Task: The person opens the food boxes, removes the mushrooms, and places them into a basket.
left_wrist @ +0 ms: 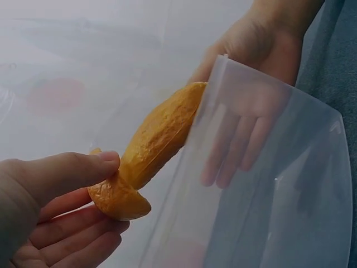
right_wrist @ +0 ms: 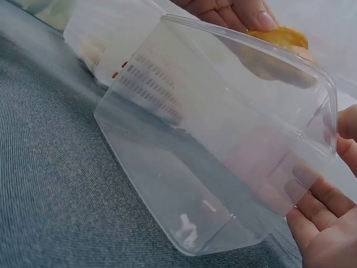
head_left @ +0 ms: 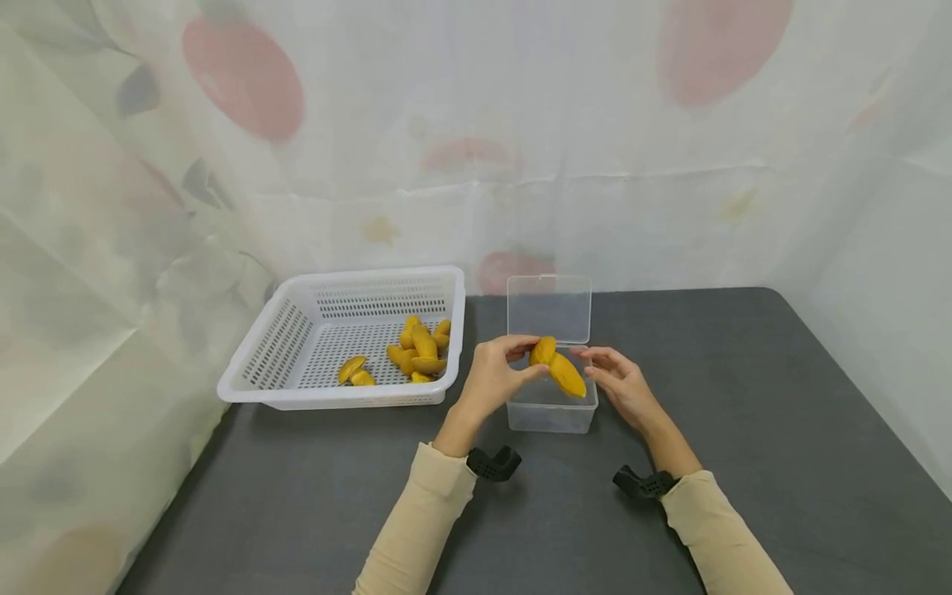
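Observation:
My left hand (head_left: 497,373) pinches a yellow mushroom (head_left: 567,376) by its cap, between thumb and fingers, above the clear plastic box (head_left: 552,418). In the left wrist view the mushroom (left_wrist: 162,134) is tilted, its thick stem pointing away from the fingers. My right hand (head_left: 623,388) is at the box's right side, fingers fairly straight and holding nothing. Through the clear wall in the left wrist view, the right hand's fingers (left_wrist: 237,142) show extended; whether they touch the box I cannot tell. The box's hinged lid (head_left: 549,310) stands raised at the back.
Left of the box stands a white perforated basket (head_left: 253,395) with several yellow mushrooms (head_left: 424,343) inside, mostly towards its right end. Both stand on a dark grey table (head_left: 744,413). A patterned curtain (head_left: 580,124) hangs behind the table's back edge.

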`<state>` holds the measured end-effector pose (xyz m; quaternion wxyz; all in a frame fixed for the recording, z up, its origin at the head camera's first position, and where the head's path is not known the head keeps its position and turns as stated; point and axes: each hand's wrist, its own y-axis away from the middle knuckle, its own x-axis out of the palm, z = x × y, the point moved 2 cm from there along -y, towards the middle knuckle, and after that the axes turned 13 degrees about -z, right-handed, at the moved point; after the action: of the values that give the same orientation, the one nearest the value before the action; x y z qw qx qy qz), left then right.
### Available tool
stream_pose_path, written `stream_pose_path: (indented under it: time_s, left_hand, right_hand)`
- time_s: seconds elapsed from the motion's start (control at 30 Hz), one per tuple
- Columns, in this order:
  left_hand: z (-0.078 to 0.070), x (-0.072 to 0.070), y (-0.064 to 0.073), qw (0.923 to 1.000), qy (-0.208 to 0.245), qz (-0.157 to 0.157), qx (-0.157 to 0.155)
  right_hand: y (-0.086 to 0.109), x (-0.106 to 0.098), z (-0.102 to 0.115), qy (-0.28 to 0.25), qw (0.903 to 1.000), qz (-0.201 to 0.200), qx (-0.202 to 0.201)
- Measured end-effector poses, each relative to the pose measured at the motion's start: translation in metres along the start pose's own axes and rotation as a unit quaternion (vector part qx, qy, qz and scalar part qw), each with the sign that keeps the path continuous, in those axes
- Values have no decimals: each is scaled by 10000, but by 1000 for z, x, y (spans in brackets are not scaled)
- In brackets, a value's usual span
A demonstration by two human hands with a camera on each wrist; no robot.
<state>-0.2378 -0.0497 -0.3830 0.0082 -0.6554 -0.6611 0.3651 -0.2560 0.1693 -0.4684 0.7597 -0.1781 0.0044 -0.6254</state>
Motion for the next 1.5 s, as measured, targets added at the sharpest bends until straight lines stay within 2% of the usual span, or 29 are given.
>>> stream_pose_path:
  time_s: [0.33,0.57,0.8,1.0,1.2,1.33,1.5]
  left_hand:
    - [2,-19,1,9994,152,-231,-203]
    - [0,-44,1,9979,190,-620,-95]
    - [8,-70,4,9943,124,-1049,-151]
    - [21,-86,4,9899,-51,-1334,-475]
    - [31,-105,2,9861,94,-1470,-762]
    - [38,-121,4,9801,-45,-1716,-995]
    - [49,-137,6,9742,-108,-1860,-1274]
  right_hand:
    - [2,0,-2,38,9999,-42,124]
    - [1,1,-1,23,10000,12,29]
    - [0,2,0,-182,9998,110,-62]
    - [0,1,0,-316,9993,163,-146]
    - [0,1,-1,-276,9993,203,-123]
    - [0,1,-1,-271,9993,198,-136]
    - [0,1,-2,-352,9990,227,-153]
